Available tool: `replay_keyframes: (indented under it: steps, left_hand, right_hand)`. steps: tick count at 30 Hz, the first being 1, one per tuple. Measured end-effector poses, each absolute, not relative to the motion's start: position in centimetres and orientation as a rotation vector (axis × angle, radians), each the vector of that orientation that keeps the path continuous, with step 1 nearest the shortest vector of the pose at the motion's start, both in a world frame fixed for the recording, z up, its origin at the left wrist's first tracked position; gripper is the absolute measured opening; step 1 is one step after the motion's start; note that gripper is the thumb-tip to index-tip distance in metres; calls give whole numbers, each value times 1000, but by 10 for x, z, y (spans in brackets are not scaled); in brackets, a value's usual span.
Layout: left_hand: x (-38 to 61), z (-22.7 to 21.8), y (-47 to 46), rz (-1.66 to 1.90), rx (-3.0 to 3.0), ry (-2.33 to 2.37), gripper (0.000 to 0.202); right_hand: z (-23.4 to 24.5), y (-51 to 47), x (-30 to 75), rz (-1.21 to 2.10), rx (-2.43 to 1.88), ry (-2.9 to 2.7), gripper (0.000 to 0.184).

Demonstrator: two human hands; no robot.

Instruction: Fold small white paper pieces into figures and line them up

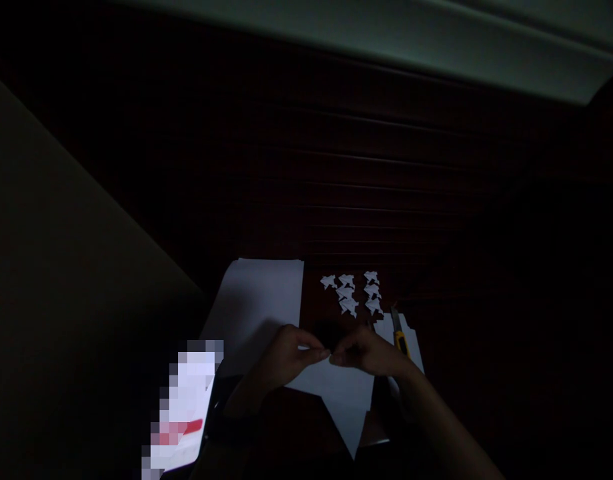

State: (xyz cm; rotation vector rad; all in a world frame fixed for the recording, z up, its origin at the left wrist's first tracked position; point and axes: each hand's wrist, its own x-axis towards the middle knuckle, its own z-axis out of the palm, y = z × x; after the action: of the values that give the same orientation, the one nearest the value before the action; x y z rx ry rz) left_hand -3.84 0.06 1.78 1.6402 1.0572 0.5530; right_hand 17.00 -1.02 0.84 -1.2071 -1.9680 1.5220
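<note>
My left hand (302, 350) and my right hand (361, 351) meet at the fingertips in the lower middle of the head view. Both are closed in a pinch on a small piece of paper (331, 359), mostly hidden by the fingers; its shape is too dark to make out. Directly beneath them lie white paper pieces (343, 387), one with a pointed corner hanging toward me. Beyond the hands, several small folded paper figures (347, 307) stand in two columns on the dark table (313, 313).
A stack of white sheets (266, 293) lies at the left, partly behind my left forearm. To the right, a yellow utility knife (400, 340) rests on more cut paper (413, 343). A lit phone (189, 407) is at lower left. The room is very dark.
</note>
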Motion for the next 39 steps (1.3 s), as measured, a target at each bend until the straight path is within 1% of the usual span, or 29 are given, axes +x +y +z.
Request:
replay_keyframes:
  steps: [6, 10, 15, 18, 22, 23, 25, 26, 27, 28, 30, 33, 39]
  left_hand:
    - [-43, 24, 1, 651, 1570, 1110, 18]
    - [-52, 22, 6, 675, 1579, 1174, 19]
    - [-69, 21, 14, 655, 1663, 1282, 20]
    - [-75, 21, 18, 677, 1683, 1315, 21]
    - [-69, 21, 18, 727, 1647, 1344, 20]
    - [-66, 21, 18, 740, 1630, 1341, 20]
    - [-59, 21, 16, 764, 1594, 1323, 21]
    - [-56, 21, 15, 768, 1578, 1312, 21]
    - [-54, 21, 15, 760, 1563, 1291, 21]
    - [-53, 20, 14, 739, 1547, 1258, 22]
    - [-53, 19, 12, 669, 1520, 1160, 24]
    - [-53, 18, 9, 570, 1502, 1015, 25]
    - [-43, 22, 3, 557, 1501, 961, 26]
  right_hand:
    - [8, -8, 175, 1610, -1187, -1763, 17]
    - [12, -8, 182, 1626, -1193, -1740, 14]
    - [21, -6, 200, 1622, -1191, -1784, 16]
    - [28, -4, 217, 1609, -1174, -1807, 21]
    - [32, -2, 219, 1331, -1258, -1695, 25]
    - [31, -2, 213, 1303, -1236, -1663, 31]
    - [26, -3, 198, 1311, -1206, -1635, 53]
    - [22, -3, 190, 1289, -1241, -1637, 50]
    - [19, -3, 183, 1256, -1306, -1659, 35]
    - [15, -3, 178, 1231, -1364, -1680, 29]
    - [11, -3, 173, 1182, -1425, -1707, 29]
    - [9, -3, 174, 1166, -1410, -1729, 25]
    - [10, -4, 177, 1179, -1334, -1727, 21]
